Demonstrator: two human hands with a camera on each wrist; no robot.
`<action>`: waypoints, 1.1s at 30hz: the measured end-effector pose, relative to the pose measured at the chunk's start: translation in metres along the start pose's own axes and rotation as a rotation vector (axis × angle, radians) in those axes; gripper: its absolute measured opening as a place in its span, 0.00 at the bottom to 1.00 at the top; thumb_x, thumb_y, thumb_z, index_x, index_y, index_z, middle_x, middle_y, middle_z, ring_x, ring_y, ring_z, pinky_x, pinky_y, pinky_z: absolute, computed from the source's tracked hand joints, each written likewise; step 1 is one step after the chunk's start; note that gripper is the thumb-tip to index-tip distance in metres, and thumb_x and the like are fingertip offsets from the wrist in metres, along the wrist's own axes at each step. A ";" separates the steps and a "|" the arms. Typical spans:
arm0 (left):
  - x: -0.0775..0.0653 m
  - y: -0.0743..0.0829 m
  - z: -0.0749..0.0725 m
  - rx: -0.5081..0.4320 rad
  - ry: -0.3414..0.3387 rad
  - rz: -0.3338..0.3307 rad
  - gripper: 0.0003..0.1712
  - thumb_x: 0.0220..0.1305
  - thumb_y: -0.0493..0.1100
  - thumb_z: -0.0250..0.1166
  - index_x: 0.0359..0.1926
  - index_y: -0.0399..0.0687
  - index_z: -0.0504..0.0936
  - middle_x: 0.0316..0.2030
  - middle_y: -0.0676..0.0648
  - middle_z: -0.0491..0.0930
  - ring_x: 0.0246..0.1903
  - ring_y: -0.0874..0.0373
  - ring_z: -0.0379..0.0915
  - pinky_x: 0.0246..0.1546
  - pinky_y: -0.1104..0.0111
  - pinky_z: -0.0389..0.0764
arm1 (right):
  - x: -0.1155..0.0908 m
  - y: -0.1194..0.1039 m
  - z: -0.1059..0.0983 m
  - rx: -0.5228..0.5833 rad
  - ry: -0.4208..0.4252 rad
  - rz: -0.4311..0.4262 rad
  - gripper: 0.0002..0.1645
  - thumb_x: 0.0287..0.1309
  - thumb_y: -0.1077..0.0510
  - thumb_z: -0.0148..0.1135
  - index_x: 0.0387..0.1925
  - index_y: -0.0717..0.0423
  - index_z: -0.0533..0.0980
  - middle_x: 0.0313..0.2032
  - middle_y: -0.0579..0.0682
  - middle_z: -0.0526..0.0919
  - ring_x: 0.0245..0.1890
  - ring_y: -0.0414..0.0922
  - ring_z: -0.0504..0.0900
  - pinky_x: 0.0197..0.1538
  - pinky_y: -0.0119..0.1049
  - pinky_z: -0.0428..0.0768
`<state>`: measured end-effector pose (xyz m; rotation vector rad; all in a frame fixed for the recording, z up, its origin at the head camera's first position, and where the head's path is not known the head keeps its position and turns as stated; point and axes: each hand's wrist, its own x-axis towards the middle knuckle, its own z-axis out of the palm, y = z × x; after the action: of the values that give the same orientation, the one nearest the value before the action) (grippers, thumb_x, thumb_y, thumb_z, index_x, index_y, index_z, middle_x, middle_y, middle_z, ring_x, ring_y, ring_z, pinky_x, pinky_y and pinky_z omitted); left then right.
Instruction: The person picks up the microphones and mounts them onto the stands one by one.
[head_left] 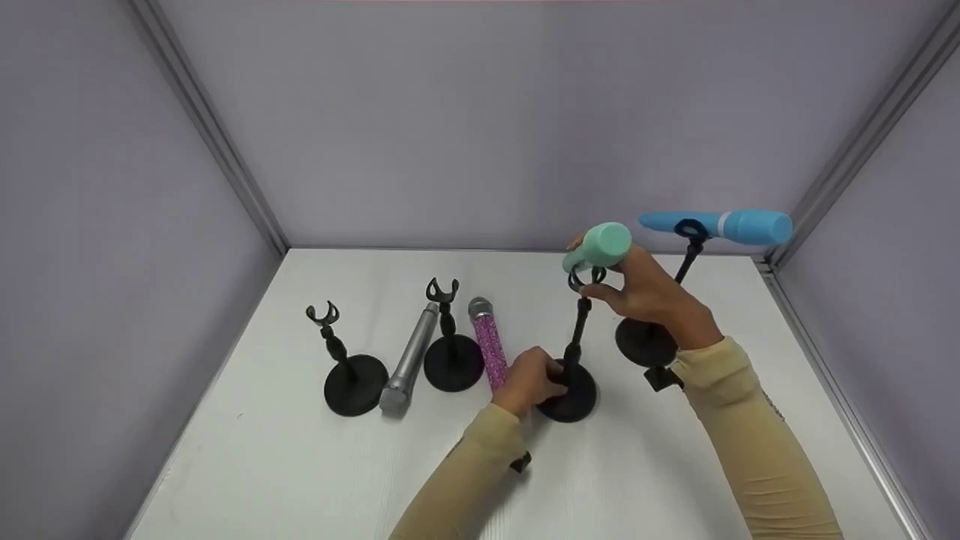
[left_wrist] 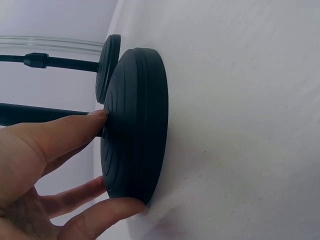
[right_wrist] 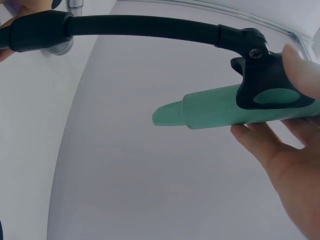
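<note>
A mint-green microphone (head_left: 606, 244) lies across the clip (right_wrist: 265, 75) at the top of a black desk microphone stand (head_left: 577, 337). My right hand (head_left: 649, 289) holds the microphone and clip together, thumb on the clip and fingers against the microphone's body. Down at the round base (left_wrist: 135, 125), my left hand (head_left: 529, 379) grips the stand, its thumb by the foot of the pole and other fingertips at the base's rim. In the right wrist view the microphone's narrow tail points left, and green shows through the clip's oval hole.
To the right, a blue microphone (head_left: 757, 227) rests in another stand's clip, above its base (head_left: 645, 341). Leftward stand two more black stands (head_left: 454, 364) with upturned clips, a silver microphone (head_left: 412, 360) lying between them. A pink glitter microphone (head_left: 489, 341) lies beside my left hand.
</note>
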<state>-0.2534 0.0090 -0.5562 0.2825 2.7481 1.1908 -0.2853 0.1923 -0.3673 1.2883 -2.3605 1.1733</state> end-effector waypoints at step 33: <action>0.001 -0.001 -0.001 -0.008 0.001 0.003 0.18 0.52 0.37 0.81 0.46 0.40 0.89 0.41 0.45 0.89 0.43 0.55 0.83 0.50 0.64 0.84 | 0.001 -0.003 0.004 0.108 -0.017 0.054 0.23 0.59 0.74 0.68 0.56 0.63 0.77 0.54 0.56 0.84 0.56 0.45 0.84 0.60 0.37 0.83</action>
<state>-0.2546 0.0082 -0.5559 0.2856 2.7438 1.2029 -0.2825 0.1880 -0.3677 1.2791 -2.3882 1.3272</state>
